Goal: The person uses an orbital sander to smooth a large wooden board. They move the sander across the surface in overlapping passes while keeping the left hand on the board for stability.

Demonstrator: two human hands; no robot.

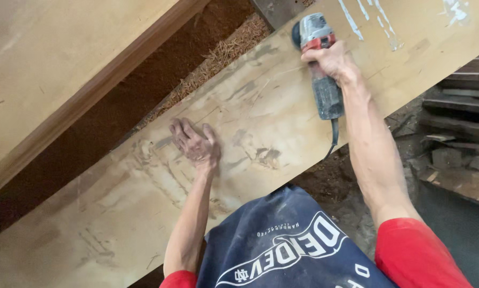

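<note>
Right hand (331,60) closes its fingers around a grinder (318,64), pressing its head to the board (143,202) near the far edge. Left hand (195,143), fingers spread and holding nothing, lies flat mid-board, apparently steadying it. Sawdust (223,53) lies beyond.

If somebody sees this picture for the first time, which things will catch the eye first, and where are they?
The eye goes first to the right hand near the top, closed around a red and grey power tool that rests on a long wooden board. The board runs slanted across the whole picture. In the middle, the left hand lies flat on the board, fingers spread, and a dark blue apron fills the bottom.
</note>
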